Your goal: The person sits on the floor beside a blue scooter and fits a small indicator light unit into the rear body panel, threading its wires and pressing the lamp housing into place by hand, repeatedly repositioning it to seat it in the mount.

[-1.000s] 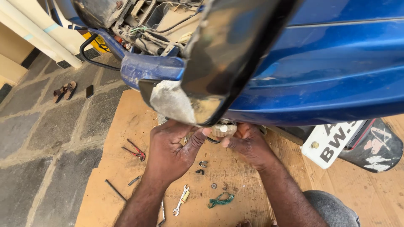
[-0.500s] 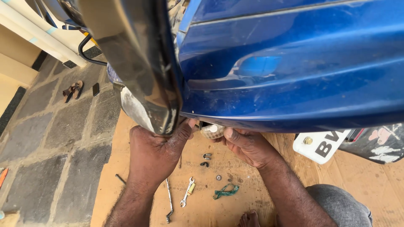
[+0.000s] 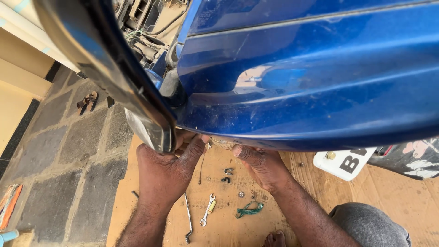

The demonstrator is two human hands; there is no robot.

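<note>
While both hands press up under the lower edge of a blue scooter body panel (image 3: 311, 87), the left hand (image 3: 167, 167) is curled shut, its fingers wrapped around the bottom tip of a dark mudguard-like piece (image 3: 114, 73) where that piece meets the panel. The right hand (image 3: 260, 164) reaches up beside it with its thumb showing and its fingertips hidden behind the panel's rim, so I cannot tell whether that grip is closed on anything.

Compared with a second ago, the view has swung in closer and the dark piece now stands further left; the left hand, which was then lower and loosely open under the panel, has risen and closed on the piece's tip. The right hand has stayed at nearly the same spot under the rim. To my eye, the work has moved from reaching to actually holding the parts together at that joint.

Below the hands lies a sheet of cardboard (image 3: 219, 228) on the stone-paved floor (image 3: 68, 183). On it, between the forearms, are a small spanner (image 3: 208, 209), a long thin tool (image 3: 188, 218), a few loose nuts and washers (image 3: 227, 175), and a scrap of green cord (image 3: 249, 209). A white plate (image 3: 343, 162) rests at the right, near the person's grey-clad knee (image 3: 370, 224).
</note>
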